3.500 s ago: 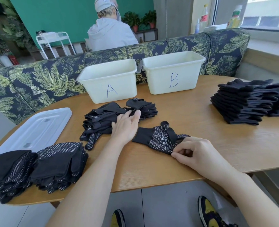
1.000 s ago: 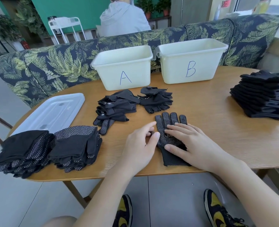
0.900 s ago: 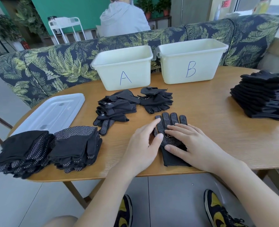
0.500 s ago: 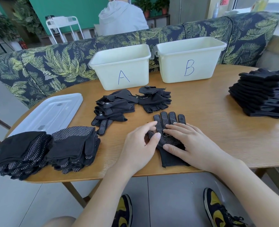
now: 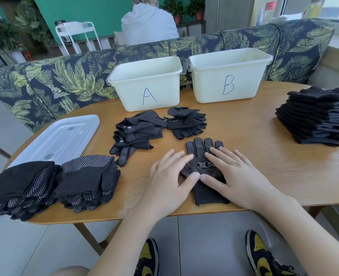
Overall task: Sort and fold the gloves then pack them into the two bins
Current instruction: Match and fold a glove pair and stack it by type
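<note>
Head view, and both hands are down on one dotted glove [image 5: 201, 156] near the front edge of the table [image 5: 264, 166]. Half a second back the left hand [image 5: 170, 180] had its fingers curled in at the glove's side; now they're spread out, blurred with motion, thumb tip lying on the glove next to the right thumb. The right hand [image 5: 238, 176] lies flat with straight fingers, pressing on the palm as it did a second ago — neither hand grips anything.

My read: the glove is smoothed and pinned, so a fold looks like the next step.

It lies palm-up, fingers pointing toward the bins, white grip dots all over, a boxed logo mid-palm and a plain knit cuff nearest the person.

Bin A [image 5: 146, 86] and bin B [image 5: 228, 76] stand at the far edge; nothing shows over their rims. A loose heap [image 5: 138, 132] waits before A, folded dotted piles [image 5: 85, 180] sit left, and a tall stack [image 5: 320, 116] sits right — packing hasn't begun.
</note>
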Demonstrator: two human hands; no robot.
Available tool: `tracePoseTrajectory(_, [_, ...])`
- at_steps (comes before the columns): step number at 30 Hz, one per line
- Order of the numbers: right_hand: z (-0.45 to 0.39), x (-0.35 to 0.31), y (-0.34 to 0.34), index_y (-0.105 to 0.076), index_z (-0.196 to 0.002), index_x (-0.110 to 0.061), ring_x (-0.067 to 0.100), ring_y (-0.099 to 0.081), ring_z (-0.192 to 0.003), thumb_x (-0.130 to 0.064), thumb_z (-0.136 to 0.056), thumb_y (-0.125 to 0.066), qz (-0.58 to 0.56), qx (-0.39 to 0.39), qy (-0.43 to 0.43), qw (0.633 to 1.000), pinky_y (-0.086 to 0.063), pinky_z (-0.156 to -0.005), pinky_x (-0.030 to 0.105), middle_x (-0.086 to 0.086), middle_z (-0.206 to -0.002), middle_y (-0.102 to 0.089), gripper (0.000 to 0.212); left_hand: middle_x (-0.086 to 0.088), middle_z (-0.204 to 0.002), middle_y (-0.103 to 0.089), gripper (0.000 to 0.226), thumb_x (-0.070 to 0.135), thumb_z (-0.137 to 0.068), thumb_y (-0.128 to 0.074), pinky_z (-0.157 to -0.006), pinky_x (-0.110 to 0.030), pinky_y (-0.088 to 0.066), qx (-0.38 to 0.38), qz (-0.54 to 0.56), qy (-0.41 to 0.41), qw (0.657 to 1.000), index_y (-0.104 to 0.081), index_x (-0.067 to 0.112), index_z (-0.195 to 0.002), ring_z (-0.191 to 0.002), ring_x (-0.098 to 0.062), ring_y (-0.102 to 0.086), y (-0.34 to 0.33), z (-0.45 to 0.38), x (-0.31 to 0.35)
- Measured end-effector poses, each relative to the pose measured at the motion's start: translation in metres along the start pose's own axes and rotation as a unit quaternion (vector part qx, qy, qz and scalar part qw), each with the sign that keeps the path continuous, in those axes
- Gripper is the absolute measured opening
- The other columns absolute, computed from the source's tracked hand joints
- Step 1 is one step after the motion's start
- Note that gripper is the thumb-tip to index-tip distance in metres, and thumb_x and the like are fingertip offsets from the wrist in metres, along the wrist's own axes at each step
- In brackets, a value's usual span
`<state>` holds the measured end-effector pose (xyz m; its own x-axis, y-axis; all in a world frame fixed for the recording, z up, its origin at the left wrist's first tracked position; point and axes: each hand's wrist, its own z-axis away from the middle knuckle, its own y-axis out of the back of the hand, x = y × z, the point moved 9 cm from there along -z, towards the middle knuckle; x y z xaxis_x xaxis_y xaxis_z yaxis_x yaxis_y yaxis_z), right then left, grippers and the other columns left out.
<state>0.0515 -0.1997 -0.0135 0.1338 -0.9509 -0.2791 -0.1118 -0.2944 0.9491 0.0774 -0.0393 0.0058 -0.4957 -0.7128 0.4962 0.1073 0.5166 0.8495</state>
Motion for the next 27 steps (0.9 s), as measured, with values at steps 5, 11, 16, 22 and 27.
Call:
tracePoseTrajectory(5, [-0.001, 0.000, -0.003, -0.020, -0.162, -0.035, 0.008, -0.003, -0.157, -0.085, -0.081, -0.001, 0.027, -0.009, -0.011, 1.000, -0.004, -0.128, 0.039, -0.015, -0.170, -0.012, 0.096, 0.018, -0.169, -0.015, 0.061, 0.068, -0.101, -0.031, -0.127, -0.040, 0.004, -0.066, -0.090, -0.005, 0.994, -0.029, 0.044, -0.157, -0.155, 0.000, 0.002, -0.015, -0.001, -0.003])
tracePoseTrajectory(11, [-0.016, 0.003, 0.026, -0.044, -0.151, -0.031, 0.011, -0.023, -0.153, -0.080, -0.090, -0.023, -0.074, 0.056, -0.011, 0.996, -0.019, -0.126, 0.044, -0.012, -0.162, -0.036, 0.081, 0.022, -0.159, -0.037, 0.052, 0.061, -0.097, -0.053, -0.124, -0.030, -0.014, 0.051, 0.071, 0.003, 0.996, -0.051, 0.043, -0.146, -0.151, 0.001, -0.019, 0.015, -0.004, -0.006])
tracePoseTrajectory(16, [-0.064, 0.001, 0.049, -0.055, -0.140, -0.022, 0.021, -0.046, -0.138, -0.056, -0.096, -0.050, -0.102, 0.117, -0.017, 0.988, -0.037, -0.114, 0.046, -0.002, -0.143, -0.058, 0.056, 0.014, -0.151, -0.049, 0.038, 0.040, -0.100, -0.062, -0.116, -0.020, -0.020, 0.101, 0.084, 0.033, 0.991, -0.062, 0.035, -0.137, -0.142, -0.001, -0.035, 0.033, -0.019, -0.019])
tracePoseTrajectory(22, [-0.132, -0.015, 0.055, -0.060, -0.135, -0.020, 0.026, -0.050, -0.129, -0.042, -0.096, -0.065, -0.105, 0.138, -0.013, 0.985, -0.042, -0.107, 0.045, 0.002, -0.135, -0.062, 0.045, 0.014, -0.139, -0.060, 0.033, 0.033, -0.101, -0.061, -0.112, -0.019, -0.031, 0.144, 0.128, 0.065, 0.979, -0.066, 0.028, -0.133, -0.132, 0.001, -0.046, 0.043, -0.035, -0.027])
tracePoseTrajectory(27, [-0.166, -0.012, 0.045, -0.066, -0.130, -0.021, 0.026, -0.051, -0.125, -0.035, -0.096, -0.066, -0.038, 0.127, -0.023, 0.991, -0.038, -0.102, 0.042, -0.001, -0.133, -0.063, 0.036, 0.015, -0.129, -0.064, 0.028, 0.027, -0.100, -0.061, -0.104, -0.009, -0.037, 0.170, 0.145, 0.068, 0.972, -0.070, 0.025, -0.127, -0.122, 0.004, -0.051, 0.041, -0.038, -0.032])
